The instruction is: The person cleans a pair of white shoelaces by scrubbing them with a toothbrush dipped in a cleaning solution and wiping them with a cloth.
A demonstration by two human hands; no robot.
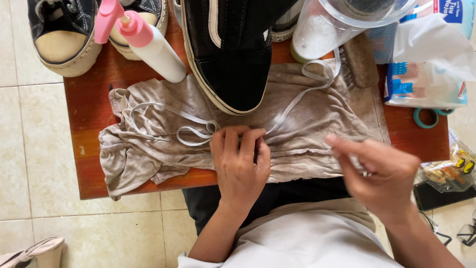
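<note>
Seated person viewed from above, white garment over the lap at the bottom edge. Left hand (240, 161) lies palm down on the grey cloth (317, 106), fingers together and curled, fingertips pressing the white lace (196, 133) where its loops gather at the cloth's middle. Right hand (382, 173) hovers at the cloth's near right edge, blurred; its forefinger points left and the other fingers seem loosely curled, but whether they pinch anything cannot be told. The lace runs left from the left hand in loose loops, and right and upward toward the cup (322, 30).

Beyond the hands a black shoe (230, 49) rests toe-down on the cloth, just past the lace. A white bottle with pink pump (148, 42) lies tilted at the cloth's far left, a brush (359, 62) at its far right, a tissue pack (426, 79) beside that.

Risks, as judged: the lace's far end lies close under the cup, so a sharp pull might tip it and wet the table; loose loops could snag the shoe's toe or knot.

Surface: a small reddish wooden table (84, 109), crowded. More sneakers (62, 32) stand at its far left corner. Floor: pale tiles (29, 149), with a snack bag (448, 171) at right and a pale sandal at lower left.
</note>
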